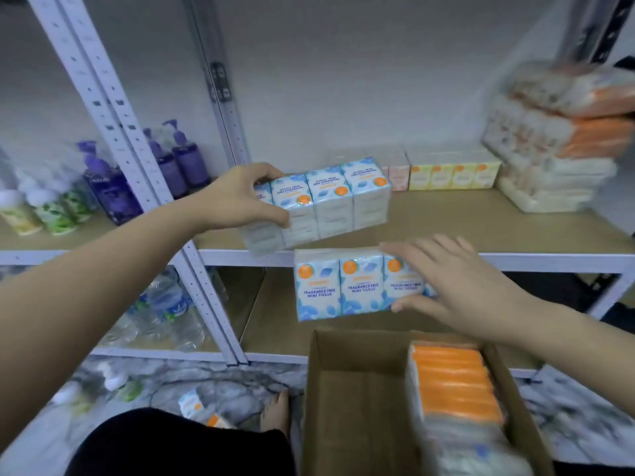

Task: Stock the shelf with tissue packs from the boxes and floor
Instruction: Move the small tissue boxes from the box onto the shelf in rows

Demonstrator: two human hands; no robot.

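My left hand [240, 197] grips the left end of a blue-and-white mini tissue pack [330, 204], held tilted at the front of the wooden shelf [464, 221]. My right hand [460, 286] holds a second blue tissue pack [340, 286] by its right end, in front of the shelf's white front rail and just below the first pack. An open cardboard box [357, 400] sits below, with orange-topped tissue packs [453, 383] stacked in its right half. Another blue pack [192, 405] lies on the floor.
Yellow tissue packs [453, 175] and a pink pack [398, 176] line the shelf's back. Orange-and-white packs [556, 139] are piled at the right. Purple pump bottles [178, 159] and green bottles [51, 211] fill the left bay. Water bottles [165, 310] lie on the lower shelf.
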